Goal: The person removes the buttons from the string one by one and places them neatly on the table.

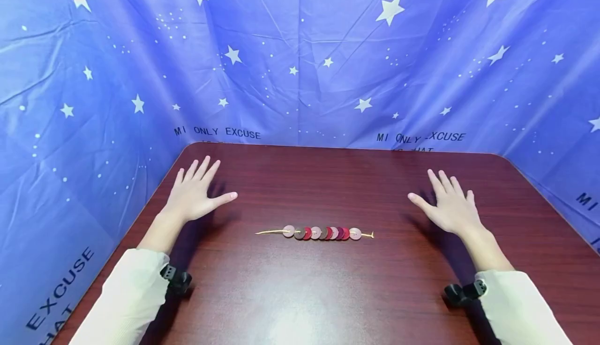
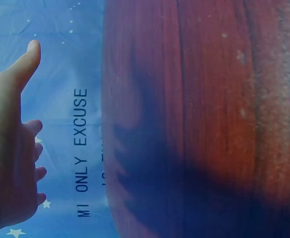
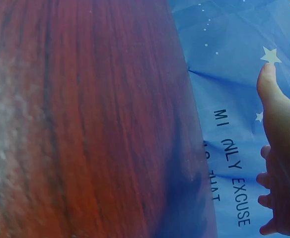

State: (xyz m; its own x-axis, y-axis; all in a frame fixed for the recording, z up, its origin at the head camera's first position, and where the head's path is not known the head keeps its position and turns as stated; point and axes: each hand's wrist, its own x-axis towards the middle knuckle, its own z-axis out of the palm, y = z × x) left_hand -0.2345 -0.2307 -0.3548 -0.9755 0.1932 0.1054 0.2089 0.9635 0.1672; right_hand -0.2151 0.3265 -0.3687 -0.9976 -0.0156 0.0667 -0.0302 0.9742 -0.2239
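A row of buttons [image 1: 316, 233] threaded on a yellowish cord lies across the middle of the table. The buttons are pale pink, red, brown and dark purple, and most of them overlap. The cord's bare left end [image 1: 269, 232] is longer than its right end, which looks knotted. To the left of the row, my left hand [image 1: 192, 194] is held above the table with fingers spread, touching nothing. My right hand [image 1: 451, 207] is held likewise on the other side, its fingers spread too. Each wrist view shows its hand with thumb raised, holding nothing.
The dark red wooden table [image 1: 300, 188] has rounded far corners. A blue curtain [image 1: 300, 48] with white stars and printed words hangs along its back and both sides. Black wrist cameras sit at the left cuff [image 1: 177, 278] and right cuff [image 1: 465, 293].
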